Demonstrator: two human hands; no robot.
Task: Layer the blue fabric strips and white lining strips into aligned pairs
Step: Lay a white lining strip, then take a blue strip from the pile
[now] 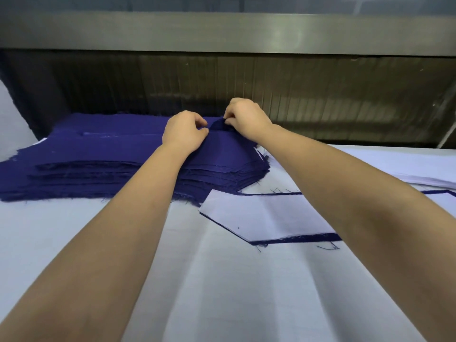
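A thick stack of blue fabric strips (93, 156) lies across the left and middle of the white table. At the stack's far right end, my right hand (246, 117) pinches a raised fold of the top blue strip (218, 125). Beside it my left hand (183, 130) rests on the stack with its fingers curled, fingertips at the same fold. In front of the stack lies a white lining strip (266, 214) on top of a blue strip, whose edge (296, 239) shows along the near side.
A pile of white lining strips (419, 169) lies at the right edge of the table (222, 292). Behind the blue stack runs a dark slatted panel (271, 90) under a grey metal beam (222, 30). Loose blue threads lie near the layered pair.
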